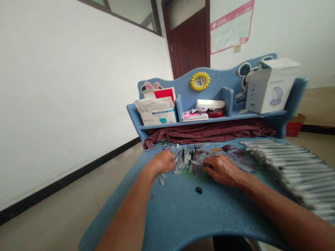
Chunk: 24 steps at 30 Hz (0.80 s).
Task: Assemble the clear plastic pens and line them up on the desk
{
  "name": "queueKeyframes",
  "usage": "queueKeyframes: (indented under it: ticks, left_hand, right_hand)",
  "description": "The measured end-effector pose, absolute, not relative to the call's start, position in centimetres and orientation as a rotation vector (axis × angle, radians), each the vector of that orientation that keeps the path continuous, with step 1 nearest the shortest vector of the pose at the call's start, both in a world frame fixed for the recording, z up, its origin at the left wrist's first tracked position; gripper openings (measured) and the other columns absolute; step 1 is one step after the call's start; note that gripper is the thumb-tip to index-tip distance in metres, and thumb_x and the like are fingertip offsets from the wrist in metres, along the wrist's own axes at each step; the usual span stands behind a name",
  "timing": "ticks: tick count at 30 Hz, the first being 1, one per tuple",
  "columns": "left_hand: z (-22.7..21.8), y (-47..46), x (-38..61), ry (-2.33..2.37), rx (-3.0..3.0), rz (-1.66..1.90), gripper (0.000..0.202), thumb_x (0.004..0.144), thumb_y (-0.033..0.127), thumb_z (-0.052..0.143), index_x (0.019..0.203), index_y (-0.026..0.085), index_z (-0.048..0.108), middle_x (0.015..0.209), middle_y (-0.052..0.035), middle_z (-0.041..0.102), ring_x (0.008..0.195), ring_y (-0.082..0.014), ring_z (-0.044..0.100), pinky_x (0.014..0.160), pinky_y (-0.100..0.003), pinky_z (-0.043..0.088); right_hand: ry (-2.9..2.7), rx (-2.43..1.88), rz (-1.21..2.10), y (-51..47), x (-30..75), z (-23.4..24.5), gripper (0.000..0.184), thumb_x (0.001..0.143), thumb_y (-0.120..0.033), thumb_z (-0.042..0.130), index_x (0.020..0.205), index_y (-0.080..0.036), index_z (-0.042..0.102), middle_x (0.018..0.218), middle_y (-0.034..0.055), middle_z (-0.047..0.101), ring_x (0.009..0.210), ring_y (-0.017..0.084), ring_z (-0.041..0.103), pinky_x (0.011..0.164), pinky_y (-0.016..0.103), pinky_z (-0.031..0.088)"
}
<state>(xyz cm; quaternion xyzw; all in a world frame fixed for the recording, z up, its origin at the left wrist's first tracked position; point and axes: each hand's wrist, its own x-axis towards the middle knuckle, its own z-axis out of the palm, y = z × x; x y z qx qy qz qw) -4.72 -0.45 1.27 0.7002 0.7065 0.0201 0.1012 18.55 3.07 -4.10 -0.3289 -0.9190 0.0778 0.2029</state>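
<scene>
Both my hands rest on a blue desk [183, 209] at a loose pile of small grey-white tube-like pieces [187, 157]. My left hand [163, 162] is curled into a loose fist at the pile's left edge, with a few pieces poking out under it. My right hand [222, 169] lies at the pile's right edge, its fingers bent and pinched on one thin piece. A small black bit [199, 190] lies on the desk just in front of my hands.
A stack of long grey-white sticks [290, 167] fills the desk's right side. Behind the pile lies a red checked cloth [209, 132]. The blue shelf [209, 120] above holds a tissue box [157, 111], booklets, a red tin and a white box [272, 87].
</scene>
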Motion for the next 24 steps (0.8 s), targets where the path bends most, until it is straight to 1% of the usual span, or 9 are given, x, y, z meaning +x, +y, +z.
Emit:
queueKeyframes:
  ticks: [4, 9, 15, 24]
  left_hand:
    - [1.4, -0.7, -4.8, 1.872, 1.923, 0.203, 0.004, 0.063, 0.018, 0.050, 0.060, 0.016, 0.051, 0.048, 0.0026, 0.054, 0.049, -0.0124, 0.057, 0.044, -0.019, 0.037]
    - [1.5, -1.0, -4.1, 1.616, 1.746, 0.423, 0.009, 0.062, 0.020, 0.054, 0.069, 0.015, 0.053, 0.051, 0.0031, 0.055, 0.046, -0.0109, 0.056, 0.041, -0.018, 0.038]
    - [1.5, -0.8, -3.7, 1.565, 1.716, 0.504, 0.015, 0.061, 0.023, 0.059, 0.072, 0.013, 0.057, 0.054, 0.0027, 0.055, 0.046, -0.0093, 0.054, 0.042, -0.018, 0.039]
    - [1.4, -0.7, -3.7, 1.539, 1.716, 0.544, 0.019, 0.064, 0.027, 0.060, 0.075, 0.012, 0.059, 0.054, 0.0029, 0.055, 0.046, -0.0090, 0.053, 0.043, -0.019, 0.041]
  right_hand:
    - [-2.579, -0.910, 0.197, 3.2, 18.5, -4.3, 0.017, 0.082, -0.024, 0.046, 0.071, -0.018, 0.058, 0.065, 0.0017, 0.059, 0.059, 0.012, 0.049, 0.055, 0.025, 0.025]
    - [-2.584, -0.881, 0.134, 3.0, 18.3, -4.4, 0.019, 0.083, -0.024, 0.045, 0.071, -0.018, 0.058, 0.065, 0.0018, 0.059, 0.058, 0.012, 0.048, 0.055, 0.025, 0.024]
    - [-2.576, -0.854, 0.116, 2.9, 18.3, -4.3, 0.018, 0.083, -0.024, 0.044, 0.071, -0.018, 0.057, 0.065, 0.0016, 0.059, 0.058, 0.011, 0.047, 0.056, 0.025, 0.024]
    - [-2.565, -0.814, 0.083, 3.0, 18.3, -4.5, 0.017, 0.082, -0.023, 0.045, 0.070, -0.018, 0.055, 0.064, 0.0012, 0.060, 0.055, 0.011, 0.046, 0.054, 0.026, 0.021]
